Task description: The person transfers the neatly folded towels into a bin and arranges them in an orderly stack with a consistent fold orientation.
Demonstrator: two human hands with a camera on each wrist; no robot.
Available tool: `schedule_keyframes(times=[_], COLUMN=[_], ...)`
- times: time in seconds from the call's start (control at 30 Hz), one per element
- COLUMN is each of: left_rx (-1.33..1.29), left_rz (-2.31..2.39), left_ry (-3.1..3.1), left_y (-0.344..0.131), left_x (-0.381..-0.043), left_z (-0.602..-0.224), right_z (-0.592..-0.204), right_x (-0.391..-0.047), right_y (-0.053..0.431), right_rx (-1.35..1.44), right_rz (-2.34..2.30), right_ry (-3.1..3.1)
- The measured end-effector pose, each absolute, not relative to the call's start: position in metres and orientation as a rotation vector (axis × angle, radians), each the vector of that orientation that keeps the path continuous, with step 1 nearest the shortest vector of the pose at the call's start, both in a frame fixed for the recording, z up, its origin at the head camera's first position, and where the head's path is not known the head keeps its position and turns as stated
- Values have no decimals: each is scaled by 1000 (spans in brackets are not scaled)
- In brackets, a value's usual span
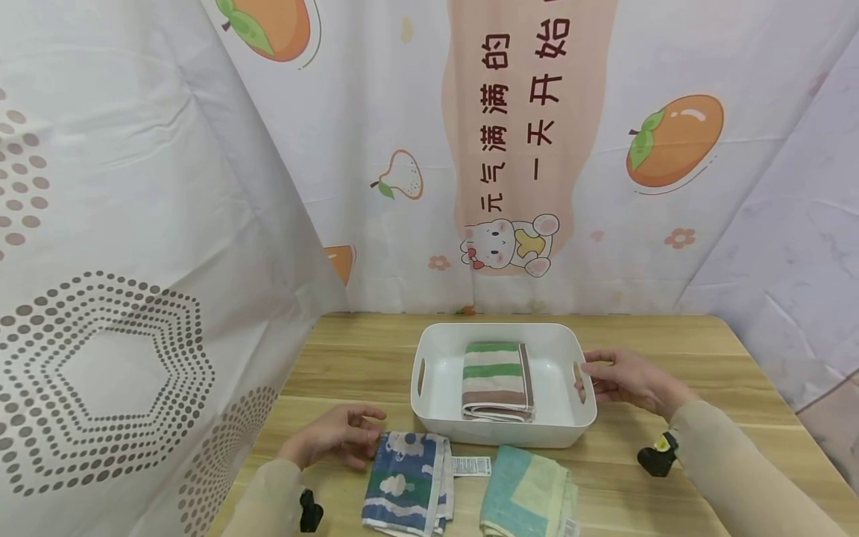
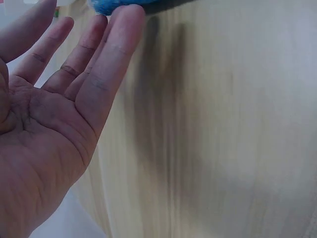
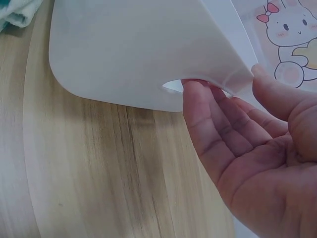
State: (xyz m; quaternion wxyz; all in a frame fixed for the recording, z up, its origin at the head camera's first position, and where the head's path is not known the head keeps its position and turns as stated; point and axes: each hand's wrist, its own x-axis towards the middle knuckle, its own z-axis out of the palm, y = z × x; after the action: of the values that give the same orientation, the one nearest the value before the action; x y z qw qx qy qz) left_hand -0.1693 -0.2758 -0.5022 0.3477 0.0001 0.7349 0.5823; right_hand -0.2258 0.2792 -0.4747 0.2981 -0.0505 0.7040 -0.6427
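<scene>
My right hand (image 1: 627,380) is at the right end of a white plastic storage basket (image 1: 493,432). In the right wrist view its fingers (image 3: 225,124) hook into the handle slot, with the thumb up at the rim. Inside the basket lies a folded towel (image 1: 495,380) with green, white and brown stripes. My left hand (image 1: 342,435) hovers beside a folded blue patterned towel (image 1: 403,477), its fingers loosely spread and holding nothing. That towel's blue edge (image 2: 124,6) shows just beyond the fingertips in the left wrist view.
A folded teal and yellow towel (image 1: 526,492) lies in front of the basket. A white label (image 1: 472,466) sticks out from the blue towel. All stand on a wooden table (image 1: 362,347), with a printed curtain (image 1: 403,246) hanging behind and along the sides.
</scene>
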Motion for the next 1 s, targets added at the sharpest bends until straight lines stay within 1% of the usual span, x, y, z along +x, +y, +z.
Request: schedule_keyframes(times=[0.77,1.0], left_rx=[-71,-94], left_rz=[1419,1413], left_ry=[1892,1900], left_y=[-270,-265], left_x=[-165,-164], left_z=[-520,-519], right_z=[-478,-477], right_x=[-228,-228], right_y=[280,280], right_rx=[-120,-121], right_rz=[-1723,-1722], right_ry=[1844,1837])
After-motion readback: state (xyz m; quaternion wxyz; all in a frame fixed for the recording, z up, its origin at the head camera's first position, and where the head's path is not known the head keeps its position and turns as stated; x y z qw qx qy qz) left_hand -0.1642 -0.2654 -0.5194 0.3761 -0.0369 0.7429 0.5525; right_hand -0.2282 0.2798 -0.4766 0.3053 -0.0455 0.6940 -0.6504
